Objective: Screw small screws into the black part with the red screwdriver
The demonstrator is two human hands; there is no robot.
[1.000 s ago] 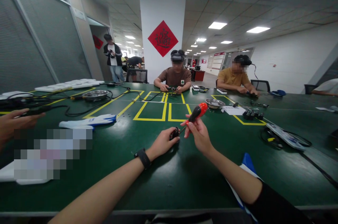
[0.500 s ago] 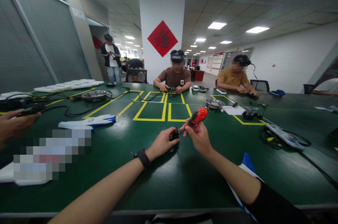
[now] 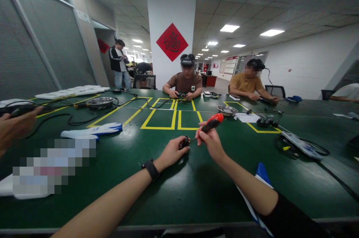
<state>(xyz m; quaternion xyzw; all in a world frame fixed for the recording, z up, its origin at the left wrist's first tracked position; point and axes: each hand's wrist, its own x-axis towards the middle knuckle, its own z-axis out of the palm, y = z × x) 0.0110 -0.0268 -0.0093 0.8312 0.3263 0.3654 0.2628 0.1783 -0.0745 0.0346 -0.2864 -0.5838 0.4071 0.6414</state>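
Observation:
My left hand (image 3: pixel 174 153), with a dark band on its wrist, grips a small black part (image 3: pixel 185 142) with a round metal top, low over the green table (image 3: pixel 157 200). I cannot make out the part's exact kind; my fingers cover much of it. In my right hand (image 3: pixel 211 144) is a screwdriver (image 3: pixel 212 123) with a red and black handle, held at a slant. Its thin shaft runs down and left to the side of the black part. Whether the tip touches it is too small to tell.
White-and-blue gloves (image 3: pixel 94 130) lie to the left, and another glove (image 3: pixel 263 173) is under my right forearm. A metal bowl (image 3: pixel 226 110), black blocks (image 3: pixel 266 122) and a power strip (image 3: pixel 301 144) are at right. At far left a co-worker's hand (image 3: pixel 21 126) holds a dark tool.
The screwdriver's handle has turned and tilted further to the right in my right hand. My left hand and the black part have stayed in place. The co-worker's hand at left has shifted.

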